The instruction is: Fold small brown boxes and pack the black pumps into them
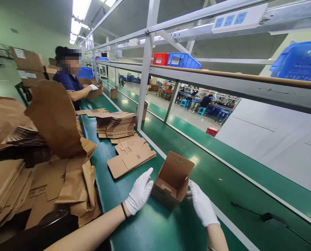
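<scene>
A small brown cardboard box (171, 181) stands on the green belt (150, 226) with its lid flap raised. My left hand (139, 192), in a white glove, is at the box's left side with its fingers stretched out, close to or just touching it. My right hand (202, 205), also gloved, rests against the box's right lower corner with fingers extended. Neither hand grips anything. Flat unfolded box blanks (130, 157) lie on the belt just beyond the box.
A taller stack of flat blanks (116, 124) sits farther up the belt. Piles of cardboard and brown paper (53, 146) crowd the left. A co-worker (69, 78) in a dark shirt works up the line. A white frame post (145, 76) rises beside the belt.
</scene>
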Tool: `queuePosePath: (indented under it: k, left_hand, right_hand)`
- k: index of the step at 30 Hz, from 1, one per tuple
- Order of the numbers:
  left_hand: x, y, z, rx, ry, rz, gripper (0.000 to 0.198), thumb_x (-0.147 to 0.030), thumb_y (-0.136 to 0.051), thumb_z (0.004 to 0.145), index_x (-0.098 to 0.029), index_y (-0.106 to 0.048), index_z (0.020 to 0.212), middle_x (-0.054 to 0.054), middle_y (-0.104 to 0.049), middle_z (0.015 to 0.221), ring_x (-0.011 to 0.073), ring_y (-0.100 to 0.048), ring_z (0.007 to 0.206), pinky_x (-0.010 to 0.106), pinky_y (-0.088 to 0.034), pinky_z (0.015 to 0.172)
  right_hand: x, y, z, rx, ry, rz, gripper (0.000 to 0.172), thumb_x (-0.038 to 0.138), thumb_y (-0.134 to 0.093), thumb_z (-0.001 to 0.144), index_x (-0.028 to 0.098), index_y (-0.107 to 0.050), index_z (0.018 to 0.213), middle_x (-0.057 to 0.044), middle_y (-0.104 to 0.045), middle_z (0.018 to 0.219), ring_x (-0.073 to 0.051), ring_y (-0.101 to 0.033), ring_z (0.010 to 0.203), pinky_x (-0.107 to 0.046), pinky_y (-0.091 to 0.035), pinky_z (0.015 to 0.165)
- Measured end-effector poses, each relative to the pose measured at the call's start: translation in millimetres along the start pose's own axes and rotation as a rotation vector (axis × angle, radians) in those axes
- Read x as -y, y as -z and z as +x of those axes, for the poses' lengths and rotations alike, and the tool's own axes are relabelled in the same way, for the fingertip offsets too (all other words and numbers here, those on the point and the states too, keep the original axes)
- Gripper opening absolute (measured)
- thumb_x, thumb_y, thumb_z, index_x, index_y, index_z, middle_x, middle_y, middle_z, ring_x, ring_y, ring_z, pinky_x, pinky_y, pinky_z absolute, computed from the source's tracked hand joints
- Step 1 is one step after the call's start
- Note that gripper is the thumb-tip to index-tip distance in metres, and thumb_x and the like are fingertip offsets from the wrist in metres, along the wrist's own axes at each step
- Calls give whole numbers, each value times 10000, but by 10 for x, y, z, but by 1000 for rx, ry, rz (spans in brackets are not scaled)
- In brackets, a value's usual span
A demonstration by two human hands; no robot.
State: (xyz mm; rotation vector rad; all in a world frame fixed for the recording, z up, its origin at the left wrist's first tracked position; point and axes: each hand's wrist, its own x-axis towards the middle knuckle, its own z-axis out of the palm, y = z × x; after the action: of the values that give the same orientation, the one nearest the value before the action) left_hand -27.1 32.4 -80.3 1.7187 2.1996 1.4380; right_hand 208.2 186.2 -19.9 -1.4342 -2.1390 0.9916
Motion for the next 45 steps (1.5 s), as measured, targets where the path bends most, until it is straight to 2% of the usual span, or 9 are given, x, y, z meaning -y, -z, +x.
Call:
queuePosePath:
  k: [5,9,12,16,19,22,28,36,45]
  left_hand:
    - [250,70,-317,204,-110,420,388,-405,-558,905,-228,-642,1240,115,-622,1350,329,-561,1261,545,-427,1088]
    - [307,52,-433,263,-191,539,397,-348,-593,880,-255,-625,1264,97,-609,1376,316,-545,1279,530,-402,1100]
    - [318,89,-374,225,-151,589,568,-342,-651,816,-257,-549,1368,117,-529,1466,320,-499,1334,493,-385,1112]
    - [403,478,13,86,208,770,1074,-473,-768,628,-111,-314,1532,249,-210,1615,446,-136,1498,557,-127,1202]
    - [563,901,379,249,559,806,1444,-580,-815,431,-84,-88,1576,278,1,1634,520,52,1481,620,-24,1174]
    - [735,1174,579,455,620,712,1490,-604,-787,429,-138,40,1578,265,-59,1637,493,-97,1488,605,-159,1155]
    - [884,1205,587,496,581,670,1436,-611,-741,461,-165,39,1580,274,-313,1536,461,-357,1381,557,-376,1028]
    - [856,1216,572,456,534,678,1289,-535,-707,494,-214,-98,1584,207,-467,1369,420,-443,1286,511,-391,1001]
    - [727,1422,187,468,561,696,1206,-480,-674,537,-164,-154,1579,249,-464,1373,443,-463,1267,548,-414,962]
  right_hand:
    - [-358,-91,279,-30,-117,-150,579,524,-293,913,205,-630,1260,-73,-740,1087,-267,-692,1006,-371,-516,906]
    - [-459,-187,335,-70,-126,-252,509,479,-323,893,255,-666,1196,-35,-668,1295,-278,-635,1159,-371,-504,945]
    - [-496,-215,322,-65,-94,-222,519,479,-330,882,243,-665,1201,-23,-634,1352,-268,-590,1234,-360,-473,1007]
    - [-565,-218,329,-56,-78,-191,561,515,-311,873,235,-663,1208,-29,-628,1358,-271,-577,1249,-367,-473,1013]
    - [-571,-214,341,-49,-86,-212,576,515,-297,870,231,-653,1223,-34,-629,1355,-281,-593,1223,-381,-479,997]
    - [-527,-203,329,-35,-103,-211,572,503,-289,871,232,-650,1222,-33,-632,1350,-278,-601,1207,-371,-488,977]
    - [-492,-192,301,-27,-110,-207,570,507,-292,874,229,-643,1226,-33,-626,1360,-276,-581,1237,-362,-466,1013]
    - [-561,-205,324,-56,-74,-192,538,515,-329,848,225,-670,1145,-50,-663,1306,-291,-619,1182,-374,-501,969]
    - [-561,-206,327,-71,-68,-160,512,496,-349,856,238,-699,1126,-36,-672,1295,-281,-622,1185,-373,-513,967]
